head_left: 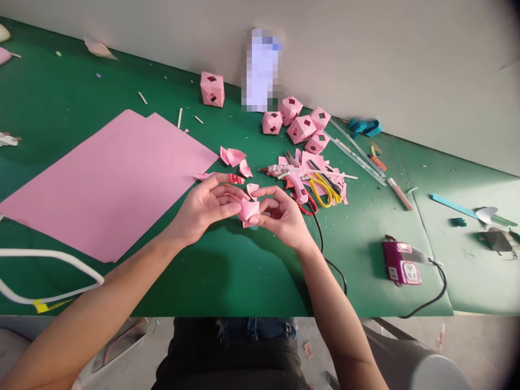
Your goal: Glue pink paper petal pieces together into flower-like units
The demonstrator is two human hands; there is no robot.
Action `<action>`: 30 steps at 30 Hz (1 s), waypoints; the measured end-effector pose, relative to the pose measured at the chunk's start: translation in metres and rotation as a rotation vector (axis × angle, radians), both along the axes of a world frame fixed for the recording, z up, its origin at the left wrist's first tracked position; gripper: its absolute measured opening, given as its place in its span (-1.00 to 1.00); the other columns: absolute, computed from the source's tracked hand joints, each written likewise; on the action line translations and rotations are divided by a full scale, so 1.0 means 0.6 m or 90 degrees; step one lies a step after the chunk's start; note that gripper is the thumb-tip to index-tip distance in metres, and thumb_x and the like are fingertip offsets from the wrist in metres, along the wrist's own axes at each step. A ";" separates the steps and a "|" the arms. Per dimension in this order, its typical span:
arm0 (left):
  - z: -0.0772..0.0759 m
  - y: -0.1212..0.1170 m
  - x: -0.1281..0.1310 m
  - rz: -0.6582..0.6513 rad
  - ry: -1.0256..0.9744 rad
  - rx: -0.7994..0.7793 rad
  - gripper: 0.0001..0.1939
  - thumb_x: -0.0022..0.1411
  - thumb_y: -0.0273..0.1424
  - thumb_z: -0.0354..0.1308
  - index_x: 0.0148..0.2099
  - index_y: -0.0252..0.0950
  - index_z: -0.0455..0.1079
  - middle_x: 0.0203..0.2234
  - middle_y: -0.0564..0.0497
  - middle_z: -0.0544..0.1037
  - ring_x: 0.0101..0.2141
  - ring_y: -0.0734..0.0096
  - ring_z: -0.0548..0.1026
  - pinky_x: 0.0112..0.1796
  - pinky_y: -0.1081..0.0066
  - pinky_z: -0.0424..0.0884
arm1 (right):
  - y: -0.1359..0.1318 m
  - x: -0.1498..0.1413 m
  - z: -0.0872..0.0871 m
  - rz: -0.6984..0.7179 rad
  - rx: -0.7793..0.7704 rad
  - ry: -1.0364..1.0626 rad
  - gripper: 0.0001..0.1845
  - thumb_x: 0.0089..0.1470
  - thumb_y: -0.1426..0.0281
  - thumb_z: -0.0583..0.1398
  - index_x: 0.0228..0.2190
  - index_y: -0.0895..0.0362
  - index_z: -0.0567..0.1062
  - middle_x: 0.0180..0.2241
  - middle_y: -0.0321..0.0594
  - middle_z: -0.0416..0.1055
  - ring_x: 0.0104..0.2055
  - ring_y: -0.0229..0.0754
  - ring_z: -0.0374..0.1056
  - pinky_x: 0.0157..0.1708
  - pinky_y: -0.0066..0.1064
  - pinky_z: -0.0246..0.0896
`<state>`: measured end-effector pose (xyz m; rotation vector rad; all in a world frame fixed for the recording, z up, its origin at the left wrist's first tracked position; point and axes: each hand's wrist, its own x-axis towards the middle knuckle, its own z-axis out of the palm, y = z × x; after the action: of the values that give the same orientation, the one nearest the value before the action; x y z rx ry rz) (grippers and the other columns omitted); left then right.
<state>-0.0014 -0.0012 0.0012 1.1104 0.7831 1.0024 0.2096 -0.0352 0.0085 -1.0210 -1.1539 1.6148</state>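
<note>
Between my two hands is a small folded piece of pink paper (248, 210), held above the green table. My left hand (205, 208) pinches its left side with thumb and fingers; a red patterned wrap covers the index fingertip. Thumb and fingers of my right hand (280, 214) close on its right side. Just beyond the fingers lie loose folded pink paper pieces (233, 156), one of them (252, 189) right behind the held piece. A pink glue gun (298, 187) rests to the right, beside yellow-handled scissors (320, 192) and pink paper scraps.
Large pink paper sheets (109, 184) cover the left of the green table (195, 276). Several pink paper polyhedra (301, 129) stand near the wall by a blurred phone (262, 70). A purple power socket (402, 264) sits right, with a black cord (335, 271) nearby.
</note>
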 end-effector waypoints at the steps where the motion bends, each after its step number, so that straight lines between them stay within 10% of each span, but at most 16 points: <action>1: -0.001 0.001 0.001 0.006 0.005 0.007 -0.54 0.11 -0.30 0.53 0.02 -0.18 0.47 -0.25 -0.04 0.69 -0.20 0.21 0.69 -0.19 0.24 0.69 | 0.001 0.001 -0.001 0.005 -0.003 -0.002 -0.43 -0.10 0.19 0.58 -0.11 0.03 0.52 -0.44 -0.40 0.58 -0.35 -0.17 0.61 -0.22 -0.29 0.55; 13: 0.019 -0.004 0.002 -0.089 -0.086 -0.149 -0.45 0.21 -0.16 0.51 0.12 -0.24 0.43 -0.22 -0.02 0.67 -0.31 0.40 0.64 -0.29 0.43 0.59 | 0.007 -0.005 -0.017 0.022 -0.079 0.173 -0.58 -0.13 0.24 0.61 -0.34 0.06 0.55 -0.47 -0.43 0.56 -0.46 -0.35 0.47 -0.40 -0.51 0.45; 22: 0.015 -0.008 0.002 -0.072 -0.065 -0.091 -0.29 0.02 -0.47 0.60 0.16 -0.16 0.37 -0.22 0.09 0.66 -0.40 0.57 0.55 -0.27 0.49 0.58 | 0.010 0.001 -0.024 0.023 -0.113 0.183 -0.57 -0.12 0.22 0.61 -0.30 0.04 0.55 -0.44 -0.43 0.59 -0.44 -0.34 0.50 -0.36 -0.48 0.51; 30: 0.021 -0.004 -0.002 -0.124 -0.036 -0.130 -0.37 0.13 -0.21 0.56 0.15 -0.26 0.41 -0.33 0.04 0.65 -0.33 0.35 0.65 -0.29 0.40 0.55 | 0.010 -0.004 -0.023 0.023 -0.137 0.143 -0.54 -0.17 0.24 0.62 -0.27 0.08 0.61 -0.44 -0.38 0.59 -0.43 -0.33 0.48 -0.37 -0.47 0.45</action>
<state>-0.0027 -0.0036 0.0138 0.9586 0.7013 0.7692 0.2072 -0.0291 -0.0054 -0.9276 -0.8656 1.8606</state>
